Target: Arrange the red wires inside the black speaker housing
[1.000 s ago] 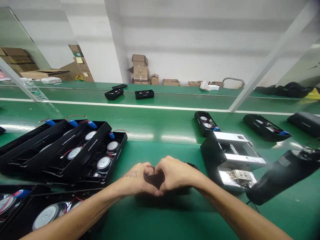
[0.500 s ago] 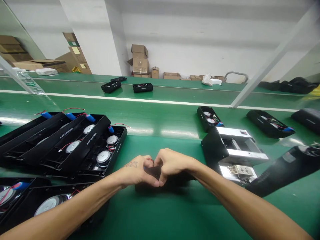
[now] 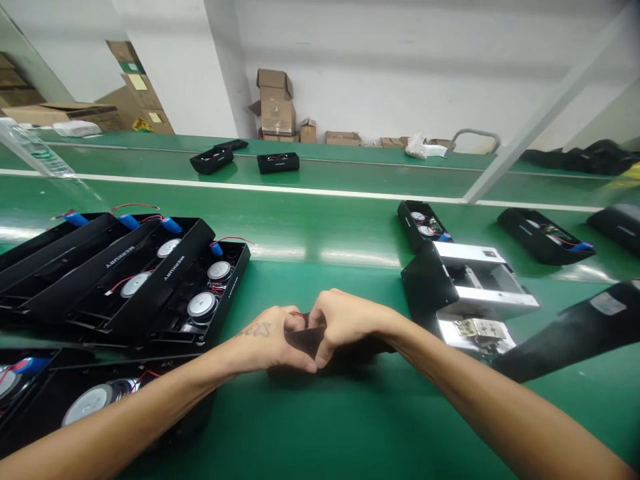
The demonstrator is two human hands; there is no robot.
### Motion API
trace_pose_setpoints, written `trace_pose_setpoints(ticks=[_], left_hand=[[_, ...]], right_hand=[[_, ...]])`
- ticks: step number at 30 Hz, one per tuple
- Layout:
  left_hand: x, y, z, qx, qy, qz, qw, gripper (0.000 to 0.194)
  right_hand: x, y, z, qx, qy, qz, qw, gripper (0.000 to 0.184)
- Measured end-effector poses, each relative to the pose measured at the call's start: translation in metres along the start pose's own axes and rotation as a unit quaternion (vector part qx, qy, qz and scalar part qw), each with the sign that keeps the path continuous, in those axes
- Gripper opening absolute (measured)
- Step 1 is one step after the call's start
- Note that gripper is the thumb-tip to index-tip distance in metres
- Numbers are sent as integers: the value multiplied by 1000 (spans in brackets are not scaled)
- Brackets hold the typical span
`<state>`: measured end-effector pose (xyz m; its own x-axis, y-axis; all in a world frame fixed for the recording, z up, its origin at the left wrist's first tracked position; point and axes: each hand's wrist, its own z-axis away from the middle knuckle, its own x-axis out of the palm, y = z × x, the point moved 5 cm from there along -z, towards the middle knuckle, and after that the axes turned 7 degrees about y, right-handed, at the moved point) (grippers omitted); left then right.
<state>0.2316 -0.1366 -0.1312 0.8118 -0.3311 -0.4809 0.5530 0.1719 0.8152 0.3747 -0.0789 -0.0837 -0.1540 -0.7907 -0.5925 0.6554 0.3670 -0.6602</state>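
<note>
Both my hands meet over a black speaker housing (image 3: 350, 359) lying on the green belt (image 3: 320, 427) in front of me. My left hand (image 3: 265, 337) grips its left end, fingers curled, with a bit of red wire showing between the thumbs. My right hand (image 3: 345, 323) is closed over the housing's top from the right. Most of the housing is hidden under the hands.
Several open black speaker housings (image 3: 150, 280) with round drivers and blue cells lie stacked at left. A black and silver fixture (image 3: 465, 300) stands at right, a dark tool (image 3: 575, 330) beside it. More housings (image 3: 423, 227) sit farther back. Cardboard boxes (image 3: 275, 107) line the wall.
The view has tilted up slightly, so everything sits a little lower left in frame. My hands stay pressed together on the housing with only small finger shifts.
</note>
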Motion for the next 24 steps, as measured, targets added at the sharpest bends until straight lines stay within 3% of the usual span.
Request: trace_pose_setpoints(ticks=[13, 24], left_hand=[[-2, 3, -4, -29, -21, 54, 998, 33], [-6, 1, -6, -18, -29, -9, 999, 43]], right_hand=[[0, 1, -12, -13, -24, -27, 999, 30], [-7, 0, 3, -86, 18, 42, 995, 30]])
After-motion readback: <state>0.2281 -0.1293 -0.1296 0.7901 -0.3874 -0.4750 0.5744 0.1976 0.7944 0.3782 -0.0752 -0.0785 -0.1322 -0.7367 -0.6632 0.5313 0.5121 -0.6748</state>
